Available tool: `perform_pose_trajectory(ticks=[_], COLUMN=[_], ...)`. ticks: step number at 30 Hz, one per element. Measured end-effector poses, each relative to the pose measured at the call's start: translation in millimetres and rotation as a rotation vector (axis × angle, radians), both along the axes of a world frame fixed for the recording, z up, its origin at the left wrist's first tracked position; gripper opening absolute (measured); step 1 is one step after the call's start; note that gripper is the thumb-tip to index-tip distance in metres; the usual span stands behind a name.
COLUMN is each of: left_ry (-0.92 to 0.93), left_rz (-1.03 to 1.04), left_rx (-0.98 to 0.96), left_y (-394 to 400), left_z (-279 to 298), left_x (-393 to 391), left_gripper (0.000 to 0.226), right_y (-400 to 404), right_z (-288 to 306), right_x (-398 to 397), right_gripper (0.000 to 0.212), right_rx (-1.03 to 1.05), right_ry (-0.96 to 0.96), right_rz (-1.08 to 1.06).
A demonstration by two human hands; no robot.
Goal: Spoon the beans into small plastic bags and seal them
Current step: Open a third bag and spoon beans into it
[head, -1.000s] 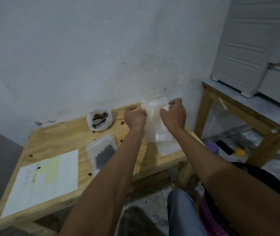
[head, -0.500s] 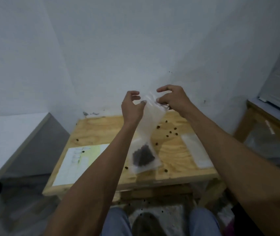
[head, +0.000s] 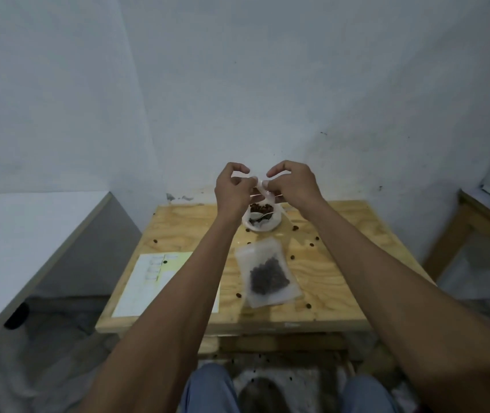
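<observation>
Down onto the table (head: pixel 342 281) has dropped the filled bag (head: pixel 267 274), below both wrists. Left hand (head: pixel 233 189) and right hand (head: pixel 293 186) pinch a clear plastic strip (head: pixel 263 189) between them.

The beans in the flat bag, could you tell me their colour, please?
Dark brown, head view.

A plywood bench (head: pixel 339 281) carries a bag of beans (head: pixel 269 274) at its middle, a bowl (head: pixel 263 223) of beans behind it, a paper sheet (head: pixel 148 281) on the left, and scattered loose beans (head: pixel 312 244).
</observation>
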State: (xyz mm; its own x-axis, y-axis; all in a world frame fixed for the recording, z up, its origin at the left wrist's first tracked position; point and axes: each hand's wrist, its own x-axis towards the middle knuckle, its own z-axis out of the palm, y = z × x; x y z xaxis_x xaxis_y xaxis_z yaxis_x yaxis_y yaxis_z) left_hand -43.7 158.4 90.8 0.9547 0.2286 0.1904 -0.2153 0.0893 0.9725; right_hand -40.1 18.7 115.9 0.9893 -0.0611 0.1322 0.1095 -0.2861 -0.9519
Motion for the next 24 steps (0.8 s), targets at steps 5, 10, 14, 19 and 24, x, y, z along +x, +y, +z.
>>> perform_pose_trajectory(ticks=[5,10,14,19,24], left_ry=[-0.063,0.011,0.04,0.114,0.057], left_rz=[0.036,0.129,0.121,0.078,0.07], left_rx=[0.181,0.237,0.196,0.206,0.339], left_y=[-4,-7,-6,-8,-7], left_z=[-3,-2,-1,-1,1], left_x=[-1,8,7,8,9], left_gripper=[0.02,0.016,0.015,0.024,0.03], right_y=[7,13,14,15,11], right_z=[-3,-8,-6,-6,-7], right_x=[-3,-2,-3,-3,-3], right_gripper=[0.017,0.019,0.027,0.024,0.024], right_rx=[-0.15,-0.319,-0.466,-0.543,-0.521], right_ry=[-0.072,-0.188,-0.154,-0.174,-0.173], right_rz=[-0.03,0.002,0.01,0.006,-0.029])
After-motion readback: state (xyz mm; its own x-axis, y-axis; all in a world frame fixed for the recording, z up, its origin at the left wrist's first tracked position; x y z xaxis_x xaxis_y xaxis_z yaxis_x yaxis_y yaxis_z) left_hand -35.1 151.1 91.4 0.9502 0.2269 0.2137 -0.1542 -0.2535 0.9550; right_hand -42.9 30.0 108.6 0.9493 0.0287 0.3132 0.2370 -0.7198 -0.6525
